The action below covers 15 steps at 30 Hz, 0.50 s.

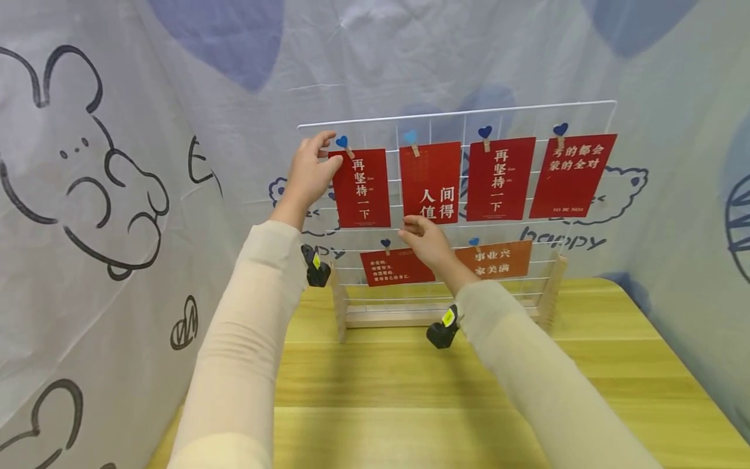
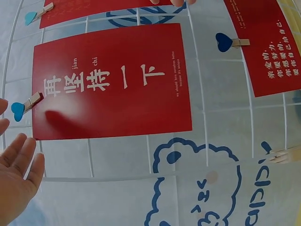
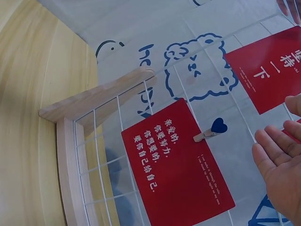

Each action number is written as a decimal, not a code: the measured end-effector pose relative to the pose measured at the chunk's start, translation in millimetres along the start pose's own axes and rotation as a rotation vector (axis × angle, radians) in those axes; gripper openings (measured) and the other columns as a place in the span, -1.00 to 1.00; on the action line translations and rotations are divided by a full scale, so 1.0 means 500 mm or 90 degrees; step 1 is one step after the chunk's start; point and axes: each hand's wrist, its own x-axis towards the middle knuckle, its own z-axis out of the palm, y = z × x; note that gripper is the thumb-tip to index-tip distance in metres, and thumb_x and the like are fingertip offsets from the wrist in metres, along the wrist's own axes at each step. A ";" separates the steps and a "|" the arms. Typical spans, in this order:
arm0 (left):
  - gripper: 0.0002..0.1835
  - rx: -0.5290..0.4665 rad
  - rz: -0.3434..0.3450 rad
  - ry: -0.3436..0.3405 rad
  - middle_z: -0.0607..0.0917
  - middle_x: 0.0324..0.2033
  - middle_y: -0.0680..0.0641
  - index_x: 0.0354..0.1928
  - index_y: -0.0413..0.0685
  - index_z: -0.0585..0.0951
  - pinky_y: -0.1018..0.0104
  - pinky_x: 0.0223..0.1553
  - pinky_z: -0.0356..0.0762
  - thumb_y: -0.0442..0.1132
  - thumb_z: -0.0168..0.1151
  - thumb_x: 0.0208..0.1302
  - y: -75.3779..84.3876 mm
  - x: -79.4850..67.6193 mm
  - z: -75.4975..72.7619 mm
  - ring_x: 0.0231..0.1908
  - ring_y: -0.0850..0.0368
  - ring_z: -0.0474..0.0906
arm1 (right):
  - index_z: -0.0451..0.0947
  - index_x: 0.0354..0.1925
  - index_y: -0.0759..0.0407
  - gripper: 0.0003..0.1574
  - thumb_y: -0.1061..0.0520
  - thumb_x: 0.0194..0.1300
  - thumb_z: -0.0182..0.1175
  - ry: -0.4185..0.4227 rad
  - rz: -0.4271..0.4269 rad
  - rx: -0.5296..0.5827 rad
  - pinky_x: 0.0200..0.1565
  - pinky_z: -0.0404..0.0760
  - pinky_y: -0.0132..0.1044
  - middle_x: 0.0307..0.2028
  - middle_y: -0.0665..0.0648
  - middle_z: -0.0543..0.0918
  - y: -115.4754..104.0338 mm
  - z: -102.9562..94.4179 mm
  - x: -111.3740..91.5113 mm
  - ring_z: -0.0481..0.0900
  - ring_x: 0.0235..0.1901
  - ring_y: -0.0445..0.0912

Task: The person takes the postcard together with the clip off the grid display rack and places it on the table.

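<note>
My left hand (image 1: 310, 170) is raised at the upper left card (image 1: 366, 208), a red one with white writing. Its fingers are loosely bent beside the blue heart clothespin (image 1: 342, 141) on that card. In the left wrist view the fingers (image 2: 21, 157) lie apart, just off the card's corner, holding nothing. My right hand (image 1: 430, 246) is at the lower left corner of the second red card (image 1: 436, 176), which hangs from a light-blue heart clothespin (image 1: 411, 137). In the right wrist view its thumb and fingers (image 3: 273, 148) are spread, with the card's red edge showing between them.
A white wire grid (image 1: 457, 114) stands on a wooden base (image 1: 387, 318) on the yellow wood table (image 1: 375, 384). Further right hang two more red cards (image 1: 500, 189). Below are a red card (image 1: 389, 273) and an orange card (image 1: 515, 259). Printed cloth surrounds the table.
</note>
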 end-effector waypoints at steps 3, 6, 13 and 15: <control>-0.50 0.012 0.007 -0.001 0.30 0.19 -0.11 0.31 0.05 0.27 0.17 0.10 0.37 -0.20 -0.03 0.31 0.003 0.008 -0.004 0.16 0.04 0.25 | 0.24 0.26 0.19 -0.45 0.10 0.34 0.03 -0.002 -0.008 -0.020 0.17 0.38 -0.12 0.15 0.21 0.42 -0.003 0.003 0.003 0.34 0.17 0.04; -0.52 0.013 0.014 -0.003 0.33 0.17 -0.12 0.29 0.01 0.30 0.19 0.08 0.38 -0.21 -0.04 0.32 0.008 0.015 -0.008 0.13 0.03 0.29 | 0.24 0.26 0.18 -0.45 0.10 0.35 0.03 -0.005 -0.017 -0.026 0.18 0.37 -0.11 0.16 0.21 0.42 -0.006 0.006 0.006 0.33 0.18 0.04; -0.55 -0.028 -0.007 -0.033 0.38 0.21 -0.10 0.27 0.03 0.34 0.24 0.16 0.32 -0.21 -0.09 0.35 0.009 0.029 -0.018 0.18 0.06 0.30 | 0.20 0.29 0.16 -0.44 0.13 0.37 -0.01 -0.016 -0.006 0.000 0.22 0.32 -0.13 0.20 0.20 0.37 -0.003 0.015 0.016 0.30 0.21 0.03; -0.56 -0.037 -0.020 -0.037 0.38 0.22 -0.07 0.27 0.05 0.35 0.29 0.13 0.31 -0.21 -0.12 0.36 0.005 0.032 -0.020 0.21 0.09 0.29 | 0.20 0.30 0.16 -0.44 0.14 0.37 -0.01 -0.013 0.000 0.014 0.22 0.31 -0.14 0.21 0.20 0.37 -0.001 0.018 0.018 0.30 0.21 0.03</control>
